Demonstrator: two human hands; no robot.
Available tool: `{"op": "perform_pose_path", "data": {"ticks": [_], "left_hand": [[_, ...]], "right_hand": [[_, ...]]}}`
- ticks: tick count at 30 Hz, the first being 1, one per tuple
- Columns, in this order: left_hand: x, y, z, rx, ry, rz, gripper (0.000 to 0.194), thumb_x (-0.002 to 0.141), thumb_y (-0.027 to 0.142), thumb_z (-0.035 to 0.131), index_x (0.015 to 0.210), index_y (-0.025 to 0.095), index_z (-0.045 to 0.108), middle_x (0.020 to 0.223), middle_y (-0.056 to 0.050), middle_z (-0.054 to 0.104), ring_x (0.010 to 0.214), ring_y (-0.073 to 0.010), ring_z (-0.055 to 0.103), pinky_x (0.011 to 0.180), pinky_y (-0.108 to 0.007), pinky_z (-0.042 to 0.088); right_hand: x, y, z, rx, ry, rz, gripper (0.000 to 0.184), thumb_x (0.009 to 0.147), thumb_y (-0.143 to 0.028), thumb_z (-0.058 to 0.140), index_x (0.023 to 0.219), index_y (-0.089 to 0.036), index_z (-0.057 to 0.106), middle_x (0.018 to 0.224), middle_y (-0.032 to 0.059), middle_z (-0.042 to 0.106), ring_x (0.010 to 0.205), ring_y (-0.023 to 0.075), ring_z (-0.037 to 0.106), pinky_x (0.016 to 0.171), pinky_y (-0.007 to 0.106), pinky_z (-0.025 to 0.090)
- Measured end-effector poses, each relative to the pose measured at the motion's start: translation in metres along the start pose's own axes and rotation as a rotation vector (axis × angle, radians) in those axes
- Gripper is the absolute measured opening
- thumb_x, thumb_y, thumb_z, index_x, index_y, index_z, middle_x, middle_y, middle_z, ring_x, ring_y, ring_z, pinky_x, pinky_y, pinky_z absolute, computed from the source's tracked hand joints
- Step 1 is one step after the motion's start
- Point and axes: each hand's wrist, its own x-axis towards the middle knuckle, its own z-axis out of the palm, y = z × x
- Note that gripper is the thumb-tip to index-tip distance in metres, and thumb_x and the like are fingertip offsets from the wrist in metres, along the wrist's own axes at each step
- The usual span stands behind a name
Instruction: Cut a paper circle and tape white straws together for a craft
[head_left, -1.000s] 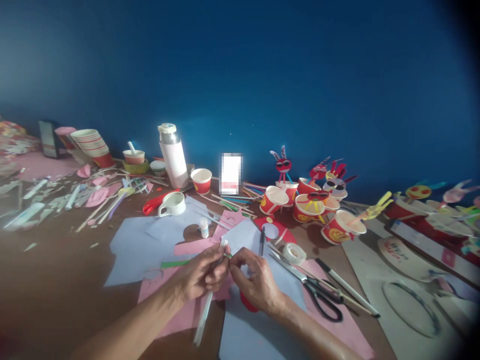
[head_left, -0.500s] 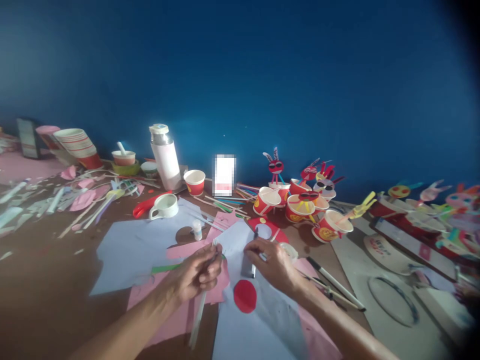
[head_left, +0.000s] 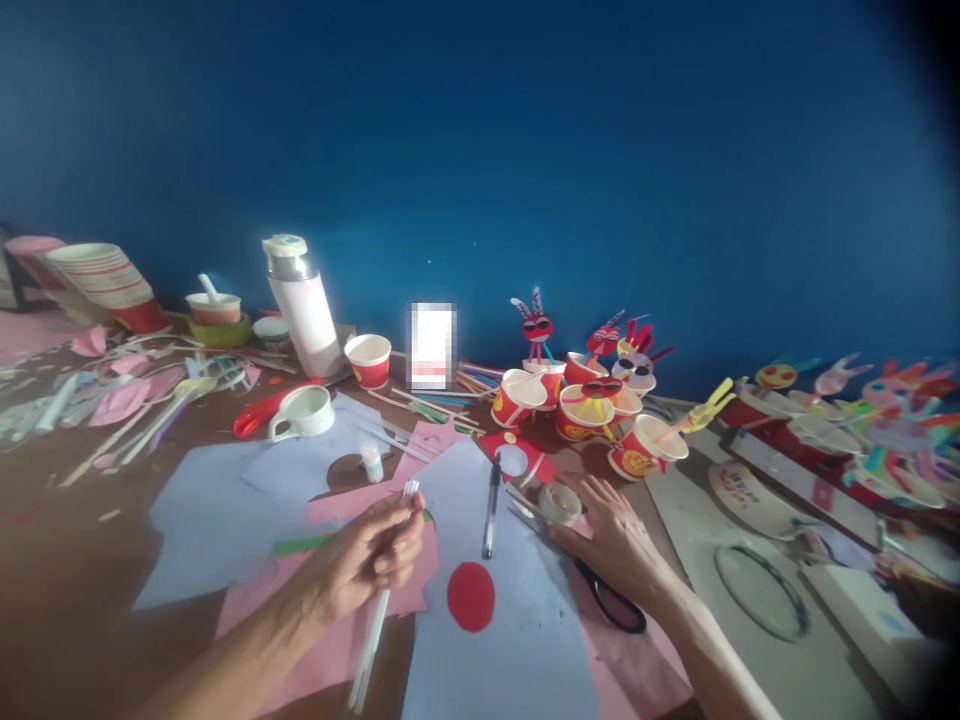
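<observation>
My left hand [head_left: 369, 560] is closed round a long white straw [head_left: 373, 630] that runs from its fingertips down toward me. My right hand [head_left: 611, 532] lies spread over the black-handled scissors [head_left: 600, 590], its fingers touching a roll of clear tape [head_left: 560, 502]. A red paper disc [head_left: 471, 596] lies on a pale blue sheet [head_left: 502, 650] between my hands. A black pen [head_left: 490, 506] rests on the same sheet just above the disc. A green paper strip [head_left: 304, 545] lies under my left hand.
Pink sheets [head_left: 330, 640] and more pale sheets cover the brown table [head_left: 67, 580]. Decorated red paper cups [head_left: 592, 405] stand behind the tape. A white flask [head_left: 301, 305], a white mug [head_left: 304, 413], a stack of cups [head_left: 105, 280] and scattered straws lie at the left.
My right hand let go near the straw tip and moved right onto the scissors and tape. The red disc, hidden under it before, now lies bare. The view shifted right.
</observation>
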Motion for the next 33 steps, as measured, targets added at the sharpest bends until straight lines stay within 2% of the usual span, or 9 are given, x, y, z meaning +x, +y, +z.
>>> {"op": "perform_pose_path", "data": {"ticks": [9,12,15,20,27,33], "left_hand": [[0.001,0.001,0.001,0.002,0.013,-0.009,0.010,0.085,0.027,0.057,0.090,0.018,0.059,0.055,0.007,0.044,0.037,-0.0015,0.027,0.037,-0.015,0.021],[0.001,0.001,0.002,0.000,0.006,-0.002,0.010,0.086,0.025,0.055,0.090,0.017,0.060,0.055,0.006,0.044,0.037,-0.0016,0.027,0.037,-0.016,0.022],[0.001,0.001,0.002,-0.008,0.000,-0.004,0.009,0.086,0.025,0.056,0.090,0.017,0.060,0.054,0.006,0.045,0.037,-0.0018,0.026,0.036,-0.016,0.022],[0.000,0.000,0.003,0.022,0.011,-0.018,0.010,0.084,0.026,0.058,0.089,0.017,0.060,0.053,0.006,0.044,0.036,-0.0022,0.025,0.035,-0.016,0.020],[-0.001,0.002,0.008,0.078,0.060,-0.041,0.011,0.082,0.027,0.060,0.086,0.017,0.058,0.053,0.007,0.044,0.037,-0.0026,0.026,0.037,-0.016,0.020],[-0.002,0.000,0.005,0.112,0.077,-0.065,0.017,0.083,0.033,0.059,0.088,0.017,0.058,0.052,0.007,0.043,0.037,-0.0029,0.024,0.036,-0.017,0.017]], "right_hand": [[0.000,0.009,0.006,-0.041,0.033,-0.007,0.039,0.079,-0.032,0.056,0.117,-0.023,0.053,0.115,0.0075,0.061,0.104,0.0249,0.056,0.087,0.040,0.044],[0.000,0.016,0.005,-0.041,0.100,0.009,0.041,0.081,-0.032,0.051,0.121,-0.022,0.049,0.116,0.0080,0.060,0.106,0.0247,0.055,0.087,0.039,0.044],[0.001,0.025,0.006,-0.066,0.162,0.024,0.047,0.078,-0.028,0.050,0.124,-0.020,0.046,0.119,0.0099,0.057,0.110,0.0263,0.052,0.090,0.041,0.043],[0.000,0.031,0.013,-0.088,0.146,0.049,0.051,0.073,-0.023,0.050,0.124,-0.020,0.046,0.122,0.0106,0.056,0.111,0.0270,0.053,0.090,0.041,0.045],[-0.001,0.029,0.018,-0.076,0.132,0.033,0.048,0.078,-0.030,0.049,0.125,-0.020,0.043,0.121,0.0108,0.057,0.111,0.0268,0.054,0.089,0.040,0.045],[-0.001,0.031,0.022,-0.096,0.120,0.020,0.049,0.078,-0.025,0.047,0.126,-0.019,0.041,0.120,0.0117,0.057,0.110,0.0270,0.054,0.089,0.041,0.044]]}}
